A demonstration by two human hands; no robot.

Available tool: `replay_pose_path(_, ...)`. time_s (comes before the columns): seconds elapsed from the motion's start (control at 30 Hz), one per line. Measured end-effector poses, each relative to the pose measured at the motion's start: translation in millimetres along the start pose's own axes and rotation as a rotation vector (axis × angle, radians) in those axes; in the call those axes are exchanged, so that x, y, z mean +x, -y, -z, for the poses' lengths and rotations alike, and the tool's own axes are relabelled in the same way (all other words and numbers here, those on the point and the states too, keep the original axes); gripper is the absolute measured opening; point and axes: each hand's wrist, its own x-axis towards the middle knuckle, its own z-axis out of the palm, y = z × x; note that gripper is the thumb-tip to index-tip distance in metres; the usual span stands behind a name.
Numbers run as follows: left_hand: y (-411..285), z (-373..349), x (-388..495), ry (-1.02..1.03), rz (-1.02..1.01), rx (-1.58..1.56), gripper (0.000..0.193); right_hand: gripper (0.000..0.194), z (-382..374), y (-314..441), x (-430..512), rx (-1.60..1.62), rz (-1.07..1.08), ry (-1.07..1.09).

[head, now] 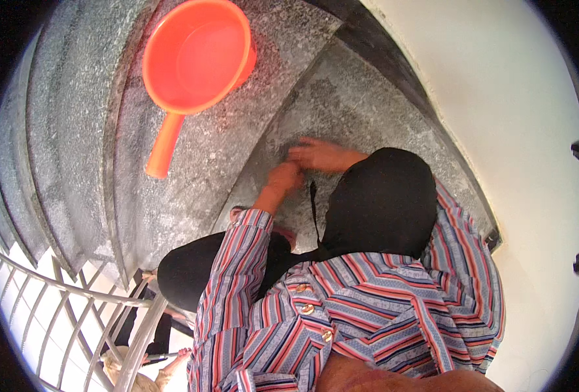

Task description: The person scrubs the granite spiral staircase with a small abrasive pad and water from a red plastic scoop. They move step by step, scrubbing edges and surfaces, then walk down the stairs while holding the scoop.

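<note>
My left hand is low over a grey stone stair tread, its fingers bent and blurred. Touching or just beside it, my right hand reaches in from the right past my knee, fingers stretched over the tread. A dark patch shows by the fingertips; whether it is a small object, a stain or shadow I cannot tell. What lies under either palm is hidden. An orange plastic dipper with a stubby handle rests on the adjoining step at upper left.
More curved steps fan out to the left. A metal railing runs along the lower left, with another person's hand on a rod beyond it. A white wall with dark skirting bounds the right. A thin black cord hangs near my knees.
</note>
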Motion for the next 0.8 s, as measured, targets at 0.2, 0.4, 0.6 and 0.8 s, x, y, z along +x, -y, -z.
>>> replay_pose_path(0.2,-0.5,-4.7,-14.2,-0.113,-0.041,-0.077,0.030,0.043,13.2,-15.5,24.9,-0.113,-0.468,0.015)
replay_pose_path(0.4,15.1,-10.7,-28.0,-0.157,-0.008,-0.067,0.029,0.044,25.6,0.6,51.3,0.009,-0.069,0.218)
replay_pose_path(0.6,21.0,-3.4,-25.1,-0.121,0.072,-0.107,0.031,0.048,36.9,-19.9,39.7,-0.209,-0.621,0.040)
replay_pose_path(0.8,2.0,17.4,-29.6,-0.352,0.229,-0.209,0.061,0.044,32.7,-19.2,42.2,-0.192,-0.333,0.070)
